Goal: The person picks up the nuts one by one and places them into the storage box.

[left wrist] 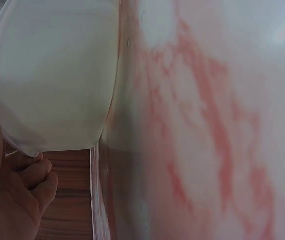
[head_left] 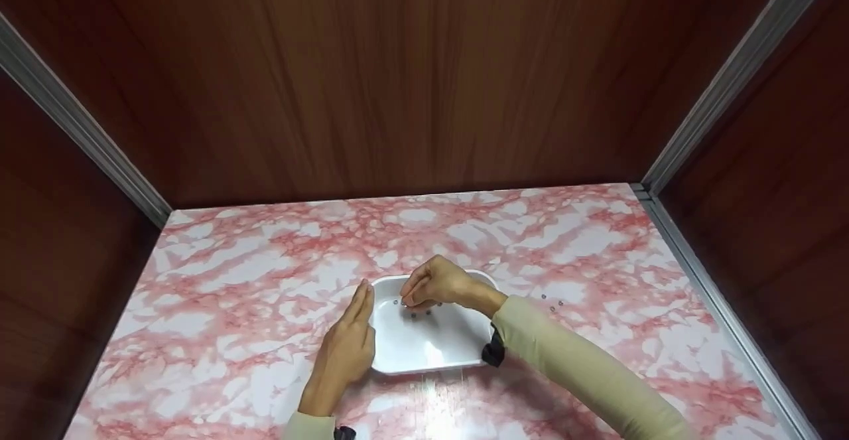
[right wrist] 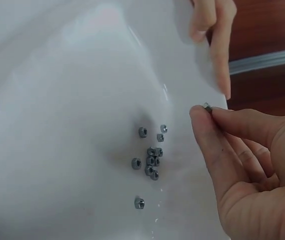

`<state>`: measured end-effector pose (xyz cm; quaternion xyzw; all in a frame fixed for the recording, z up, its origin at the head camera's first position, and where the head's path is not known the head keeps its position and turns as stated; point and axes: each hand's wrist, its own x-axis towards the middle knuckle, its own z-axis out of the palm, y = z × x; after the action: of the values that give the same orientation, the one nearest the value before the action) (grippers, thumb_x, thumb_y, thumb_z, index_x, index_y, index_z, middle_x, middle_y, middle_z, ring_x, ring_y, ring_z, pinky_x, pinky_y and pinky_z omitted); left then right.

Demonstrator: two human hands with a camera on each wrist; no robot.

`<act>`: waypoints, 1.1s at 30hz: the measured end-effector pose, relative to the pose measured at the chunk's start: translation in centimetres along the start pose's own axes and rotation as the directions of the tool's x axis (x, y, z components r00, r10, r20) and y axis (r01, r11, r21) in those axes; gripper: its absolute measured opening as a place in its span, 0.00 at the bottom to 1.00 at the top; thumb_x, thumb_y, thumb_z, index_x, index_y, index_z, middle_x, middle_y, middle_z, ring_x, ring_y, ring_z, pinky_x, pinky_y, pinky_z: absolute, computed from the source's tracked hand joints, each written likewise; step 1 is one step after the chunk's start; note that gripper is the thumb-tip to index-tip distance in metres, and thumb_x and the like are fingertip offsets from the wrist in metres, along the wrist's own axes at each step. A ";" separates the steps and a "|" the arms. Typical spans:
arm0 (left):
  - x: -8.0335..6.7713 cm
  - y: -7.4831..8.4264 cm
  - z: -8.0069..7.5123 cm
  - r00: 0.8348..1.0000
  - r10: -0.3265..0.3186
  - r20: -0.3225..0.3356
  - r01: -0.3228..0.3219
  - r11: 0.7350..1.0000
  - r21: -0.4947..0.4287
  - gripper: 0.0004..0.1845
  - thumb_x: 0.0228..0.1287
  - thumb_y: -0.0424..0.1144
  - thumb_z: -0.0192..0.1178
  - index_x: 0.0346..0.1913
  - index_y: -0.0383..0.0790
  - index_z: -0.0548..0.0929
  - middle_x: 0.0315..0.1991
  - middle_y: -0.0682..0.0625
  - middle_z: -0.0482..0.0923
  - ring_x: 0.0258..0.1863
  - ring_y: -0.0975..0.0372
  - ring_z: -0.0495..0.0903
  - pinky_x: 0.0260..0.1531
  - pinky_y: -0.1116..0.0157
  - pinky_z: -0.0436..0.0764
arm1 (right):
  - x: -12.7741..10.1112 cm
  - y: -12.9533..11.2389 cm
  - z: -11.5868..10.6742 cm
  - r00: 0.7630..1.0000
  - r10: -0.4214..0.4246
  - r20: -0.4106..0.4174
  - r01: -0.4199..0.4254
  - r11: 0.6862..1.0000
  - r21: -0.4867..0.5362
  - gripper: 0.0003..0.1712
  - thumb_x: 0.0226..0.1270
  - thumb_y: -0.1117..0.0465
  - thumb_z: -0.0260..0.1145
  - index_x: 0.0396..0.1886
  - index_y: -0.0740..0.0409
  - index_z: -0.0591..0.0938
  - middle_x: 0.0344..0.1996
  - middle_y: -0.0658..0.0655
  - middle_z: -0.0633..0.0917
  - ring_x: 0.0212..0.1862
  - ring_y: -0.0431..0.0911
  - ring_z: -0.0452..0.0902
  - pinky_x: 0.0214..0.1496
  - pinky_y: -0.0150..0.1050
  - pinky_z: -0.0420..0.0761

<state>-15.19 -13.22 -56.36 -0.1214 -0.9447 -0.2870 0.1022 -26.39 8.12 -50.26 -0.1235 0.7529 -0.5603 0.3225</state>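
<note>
A white tray (head_left: pixel 464 354) lies on the pink marble table (head_left: pixel 232 281). Several small metal nuts (right wrist: pixel 150 156) sit clustered on its floor. My right hand (head_left: pixel 408 299) hovers over the tray's far part and pinches one nut (right wrist: pixel 207 106) between thumb and forefinger. My left hand (head_left: pixel 361 304) rests with straight fingers against the tray's left wall. In the left wrist view the tray's outer wall (left wrist: pixel 52 75) fills the upper left, with the left hand's fingers (left wrist: pixel 30 182) below it.
A few loose nuts (head_left: pixel 552 304) lie on the table to the right of the tray. Brown wooden walls with metal corner strips (head_left: pixel 723 81) enclose the table at the back and on both sides.
</note>
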 end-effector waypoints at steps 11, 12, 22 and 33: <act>0.3 0.2 0.1 1.000 -0.007 0.000 0.007 1.000 0.005 0.30 0.79 0.33 0.48 0.80 0.30 0.62 0.84 0.38 0.58 0.77 0.45 0.71 0.62 0.51 0.83 | -0.8 0.1 -0.2 0.997 -0.056 -0.048 0.050 0.991 -0.128 0.07 0.62 0.73 0.75 0.40 0.69 0.91 0.37 0.66 0.93 0.44 0.60 0.93 0.47 0.47 0.92; 0.3 0.1 0.1 1.000 -0.008 0.001 0.008 1.000 0.003 0.30 0.79 0.33 0.48 0.80 0.30 0.62 0.84 0.38 0.58 0.77 0.45 0.71 0.63 0.51 0.83 | -0.9 0.1 -0.2 0.996 -0.076 -0.049 0.068 0.986 -0.153 0.07 0.62 0.72 0.75 0.40 0.68 0.91 0.37 0.66 0.93 0.43 0.60 0.93 0.46 0.47 0.93; 0.0 0.1 0.4 1.000 0.010 -0.024 -0.010 1.000 -0.010 0.30 0.77 0.31 0.50 0.79 0.28 0.64 0.83 0.37 0.59 0.77 0.44 0.70 0.64 0.52 0.83 | -4.9 -0.2 -1.2 0.926 -0.367 0.091 0.334 0.680 -0.653 0.20 0.68 0.56 0.74 0.54 0.63 0.89 0.52 0.60 0.92 0.58 0.56 0.89 0.64 0.51 0.87; -0.1 0.1 0.4 0.999 0.023 -0.027 -0.024 0.999 -0.037 0.30 0.77 0.29 0.49 0.78 0.25 0.62 0.83 0.35 0.57 0.77 0.42 0.69 0.56 0.55 0.86 | -9.6 2.5 -4.3 0.801 -0.598 0.007 0.317 0.414 -0.853 0.18 0.64 0.66 0.75 0.53 0.65 0.87 0.50 0.62 0.92 0.54 0.56 0.90 0.60 0.49 0.89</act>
<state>-15.14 -12.99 -56.64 -0.1307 -0.9362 -0.3050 0.1161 -21.34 17.47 -48.56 -0.3758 0.8979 -0.2212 -0.0595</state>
